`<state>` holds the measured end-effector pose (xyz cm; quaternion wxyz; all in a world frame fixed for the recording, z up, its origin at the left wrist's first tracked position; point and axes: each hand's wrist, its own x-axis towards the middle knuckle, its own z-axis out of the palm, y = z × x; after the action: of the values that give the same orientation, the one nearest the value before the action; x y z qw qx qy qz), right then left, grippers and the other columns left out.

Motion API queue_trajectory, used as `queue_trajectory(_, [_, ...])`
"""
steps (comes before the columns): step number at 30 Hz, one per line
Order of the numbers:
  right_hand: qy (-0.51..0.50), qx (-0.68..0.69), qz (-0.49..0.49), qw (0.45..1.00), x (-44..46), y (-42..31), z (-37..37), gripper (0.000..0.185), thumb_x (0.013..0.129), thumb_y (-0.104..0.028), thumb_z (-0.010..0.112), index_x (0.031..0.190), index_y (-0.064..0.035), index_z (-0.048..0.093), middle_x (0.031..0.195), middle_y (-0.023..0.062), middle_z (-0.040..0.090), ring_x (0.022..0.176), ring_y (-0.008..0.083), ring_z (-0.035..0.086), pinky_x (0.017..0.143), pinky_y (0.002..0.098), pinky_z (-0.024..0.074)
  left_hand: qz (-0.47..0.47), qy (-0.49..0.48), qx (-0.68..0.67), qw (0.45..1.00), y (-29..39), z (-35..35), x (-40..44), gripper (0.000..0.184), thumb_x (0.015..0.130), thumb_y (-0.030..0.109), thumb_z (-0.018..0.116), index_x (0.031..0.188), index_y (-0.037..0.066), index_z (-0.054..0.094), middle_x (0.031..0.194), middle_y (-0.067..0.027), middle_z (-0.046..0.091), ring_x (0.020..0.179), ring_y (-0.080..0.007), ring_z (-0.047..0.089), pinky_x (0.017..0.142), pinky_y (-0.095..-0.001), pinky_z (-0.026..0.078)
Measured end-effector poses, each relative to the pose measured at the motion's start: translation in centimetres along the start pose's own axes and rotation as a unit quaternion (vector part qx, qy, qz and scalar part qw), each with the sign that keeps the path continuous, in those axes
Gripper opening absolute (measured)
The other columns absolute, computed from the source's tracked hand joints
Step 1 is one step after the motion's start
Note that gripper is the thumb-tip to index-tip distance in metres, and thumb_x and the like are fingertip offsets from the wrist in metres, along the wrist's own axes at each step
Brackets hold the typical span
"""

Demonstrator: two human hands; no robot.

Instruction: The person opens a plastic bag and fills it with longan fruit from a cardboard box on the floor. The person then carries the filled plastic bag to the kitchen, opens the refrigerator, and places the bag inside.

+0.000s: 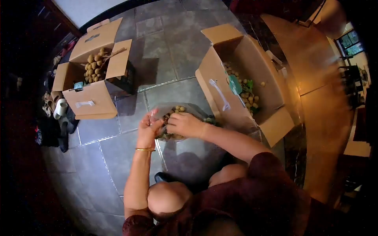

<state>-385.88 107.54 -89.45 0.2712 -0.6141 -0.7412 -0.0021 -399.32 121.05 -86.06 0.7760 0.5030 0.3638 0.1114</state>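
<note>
A clear plastic bag (193,108) with small round tan fruit, which look like longans (180,108), rests on the floor before my knees. My left hand (148,129) pinches the bag's left edge, fingers closed on the thin plastic; a gold bangle circles that wrist. Reaching across from the right, my right hand (186,125) has its fingers curled down at the bag's mouth, closed around longans. Its fingertips are partly hidden among the fruit and plastic.
An open cardboard box (89,103) at the left holds a heap of longans (94,67) on stems. At the right, a larger open box (260,59) contains loose longans (249,98) and green leaves. Shoes (61,108) lie along the left. A dark stone edge borders wooden flooring (319,118).
</note>
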Motion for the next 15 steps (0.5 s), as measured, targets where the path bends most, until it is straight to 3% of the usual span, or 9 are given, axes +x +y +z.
queue_trajectory(2, [0.053,0.058,0.051,0.996,0.3,0.5,0.1,0.017,0.080,-0.023,0.061,0.081,-0.0075,0.054,0.089,0.0037,0.058,0.091,0.0239,0.056,0.073,0.0343,0.0484,0.044,0.029,0.056,0.997,-0.3,-1.1,0.1,0.033,0.081,0.005,0.063,0.114,0.006,0.056,0.078,0.0044,0.055,0.059,-0.0027,0.044,0.048,-0.0169,0.032])
queue_trajectory(5, [0.114,0.135,0.275,0.945,-0.6,0.4,0.8,0.012,0.080,-0.019,0.064,0.082,-0.0084,0.057,0.092,0.0066,0.060,0.083,0.0274,0.059,0.068,0.0363,0.0484,0.204,0.067,0.220,0.952,-3.7,-4.0,2.0,0.021,0.082,0.006,0.063,0.104,0.005,0.061,0.076,0.0049,0.053,0.062,-0.0023,0.045,0.048,-0.0168,0.032])
queue_trajectory(6, [0.134,0.157,0.288,0.935,0.0,0.1,0.4,0.009,0.078,-0.015,0.062,0.082,-0.0091,0.056,0.087,0.0081,0.058,0.076,0.0284,0.058,0.065,0.0378,0.0480,0.163,0.065,0.143,0.974,-2.2,-2.3,1.0,0.013,0.086,0.014,0.062,0.096,0.007,0.063,0.071,0.0066,0.053,0.056,-0.0010,0.040,0.044,-0.0177,0.028])
queue_trajectory(9, [0.042,-0.013,0.158,0.986,0.7,-0.6,0.7,0.008,0.074,-0.013,0.058,0.081,-0.0110,0.057,0.079,0.0069,0.054,0.077,0.0266,0.057,0.064,0.0379,0.0469,-0.015,0.039,0.056,0.998,0.8,-0.9,-0.6,0.015,0.089,0.023,0.059,0.092,0.010,0.065,0.063,0.0090,0.050,0.047,0.0001,0.032,0.041,-0.0190,0.022])
queue_trajectory(10, [0.011,-0.056,0.078,0.995,0.8,-1.1,1.2,0.011,0.071,-0.014,0.055,0.082,-0.0130,0.058,0.077,0.0045,0.050,0.082,0.0228,0.056,0.067,0.0357,0.0452,0.013,0.054,0.063,0.996,0.4,-0.6,-0.4,0.020,0.091,0.030,0.056,0.091,0.012,0.065,0.055,0.0114,0.044,0.042,-0.0001,0.025,0.038,-0.0203,0.017])
queue_trajectory(11, [-0.119,-0.120,0.072,0.983,0.4,-2.3,1.6,0.011,0.073,-0.016,0.055,0.083,-0.0123,0.059,0.088,0.0024,0.054,0.091,0.0204,0.054,0.071,0.0347,0.0434,-0.002,0.048,0.047,0.998,0.4,-0.6,-0.5,0.020,0.091,0.028,0.056,0.090,0.010,0.065,0.057,0.0107,0.046,0.042,0.0001,0.026,0.038,-0.0198,0.018])
queue_trajectory(14, [-0.301,-0.288,0.057,0.907,-3.1,-5.8,5.2,0.017,0.075,-0.016,0.055,0.087,-0.0071,0.064,0.106,0.0044,0.058,0.092,0.0213,0.055,0.074,0.0353,0.0432,-0.006,0.048,0.017,0.999,1.5,0.4,-1.2,0.020,0.090,0.026,0.058,0.091,0.008,0.066,0.056,0.0107,0.046,0.041,0.0012,0.026,0.037,-0.0187,0.016])
queue_trajectory(15, [-0.360,-0.316,0.016,0.878,-2.8,-6.9,2.5,0.019,0.076,-0.015,0.055,0.089,-0.0052,0.065,0.111,0.0053,0.059,0.092,0.0216,0.056,0.073,0.0355,0.0439,-0.010,0.034,0.018,0.999,1.6,0.6,-1.2,0.021,0.091,0.027,0.057,0.092,0.008,0.066,0.055,0.0109,0.044,0.041,0.0009,0.025,0.037,-0.0190,0.016])
